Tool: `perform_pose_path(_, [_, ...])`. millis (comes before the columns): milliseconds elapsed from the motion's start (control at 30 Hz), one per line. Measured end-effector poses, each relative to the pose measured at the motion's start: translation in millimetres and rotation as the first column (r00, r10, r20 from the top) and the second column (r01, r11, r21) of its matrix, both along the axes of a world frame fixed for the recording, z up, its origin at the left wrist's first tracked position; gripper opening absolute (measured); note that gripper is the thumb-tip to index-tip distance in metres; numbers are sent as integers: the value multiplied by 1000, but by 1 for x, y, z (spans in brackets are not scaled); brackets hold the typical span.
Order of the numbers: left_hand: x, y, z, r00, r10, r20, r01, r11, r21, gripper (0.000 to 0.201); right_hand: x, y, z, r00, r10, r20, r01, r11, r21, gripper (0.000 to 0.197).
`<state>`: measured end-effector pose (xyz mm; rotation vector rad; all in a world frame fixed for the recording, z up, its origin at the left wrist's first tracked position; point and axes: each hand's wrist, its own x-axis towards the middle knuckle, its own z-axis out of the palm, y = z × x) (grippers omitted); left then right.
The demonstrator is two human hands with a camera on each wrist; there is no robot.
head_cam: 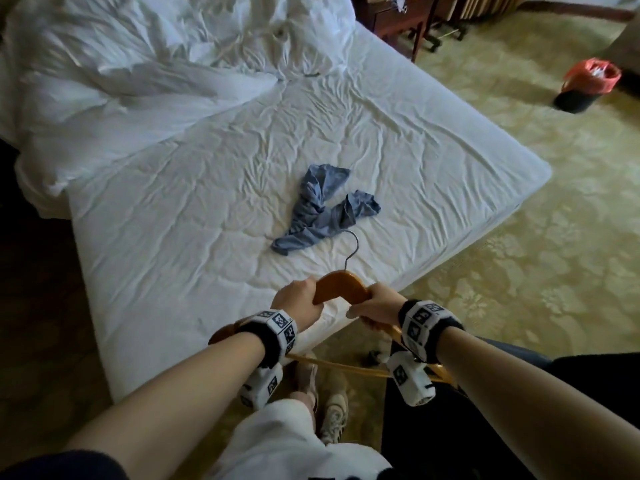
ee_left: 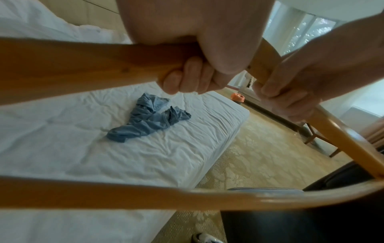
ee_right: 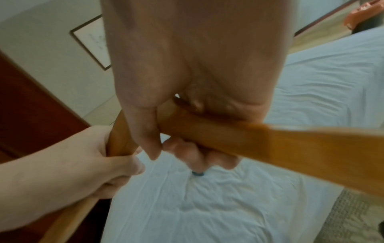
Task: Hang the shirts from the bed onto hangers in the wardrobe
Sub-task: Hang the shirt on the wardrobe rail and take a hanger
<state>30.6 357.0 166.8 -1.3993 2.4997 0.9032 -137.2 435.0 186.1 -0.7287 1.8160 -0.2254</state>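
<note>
Low in the middle of the head frame, I have both hands on a wooden hanger [head_cam: 341, 285]. My left hand [head_cam: 298, 302] wraps the left shoulder of it, fingers [ee_left: 182, 78] curled under the wood and gripping tight. My right hand [head_cam: 375, 306] grips the right shoulder the same way, fingers [ee_right: 195, 152] curled round the bar from below. Hands sit close together near the top of the hanger, not touching as far as I can tell. Metal hook [head_cam: 351, 249] points up-frame toward the shirt. Lower bar of the hanger runs under both wrists, seen across the bottom of the left wrist frame.

Blue shirt [head_cam: 323, 207] lies crumpled on the bed [head_cam: 173, 202], frame center, just above the hook tip; cannot tell if the hook touches the cloth. Left wrist view shows the same shirt [ee_left: 149, 118] bunched on the white sheet, apart from both hands.

White duvet [head_cam: 138, 64] heaped at upper left of the head frame. Patterned carpet [head_cam: 554, 254] fills the right side. Black bin with a red bag [head_cam: 585, 84] stands at upper right on the carpet, well apart from the bed. Dark wood furniture [head_cam: 405, 19] at top center-right. Framed picture [ee_right: 91, 42] on the wall, upper left of the right wrist frame. Shoes [head_cam: 332, 417] show at bottom center below the hanger.
</note>
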Motion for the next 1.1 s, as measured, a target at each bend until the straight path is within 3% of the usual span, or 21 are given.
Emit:
perform_pose_path(233, [-83,-109,-28,986,-167,5,167,986,25,24,-67,-109,-13,932,-207,299,220,975,-12,26])
perform_pose_path(367, [-123,-170,-42,964,-260,-44,261,965,17,36,-102,-172,-18,865,-259,431,269,962,40,39])
perform_pose_path(433, [-141,-196,-51,948,-291,-126,287,957,-51,43,-119,-195,-31,855,-315,411,345,938,1,45])
perform_pose_path(533, [-169,-231,-76,943,-311,-118,270,922,-277,52,-152,-234,-60,850,-423,316,489,855,-171,45])
perform_pose_path(567, [-177,-241,-89,954,-276,-120,235,932,-277,50,-164,-247,-72,856,-445,262,502,837,-219,40])
perform_pose_path(667, [-197,-263,-136,987,-163,-4,163,986,-16,25,-195,-284,-119,898,-437,48,431,853,-295,25])
perform_pose_path(733, [-207,-273,-174,983,-133,126,117,985,125,11,-210,-304,-157,883,-469,-22,442,846,-297,31])
perform_pose_path(833, [-225,-279,-227,979,-76,189,47,987,157,15,-219,-328,-209,875,-483,-29,455,842,-290,39])
perform_pose_path(933, [-239,-282,-277,976,6,220,-47,983,179,29,-209,-342,-246,934,-352,-67,330,918,-220,33])
perform_pose_path(1000, [-244,-282,-301,968,43,248,-87,982,168,37,-198,-346,-260,944,-327,-38,314,928,-199,36])
perform_pose_path(1100, [-242,-287,-321,979,33,202,-59,991,121,29,-186,-350,-265,956,-288,-52,273,942,-193,49])
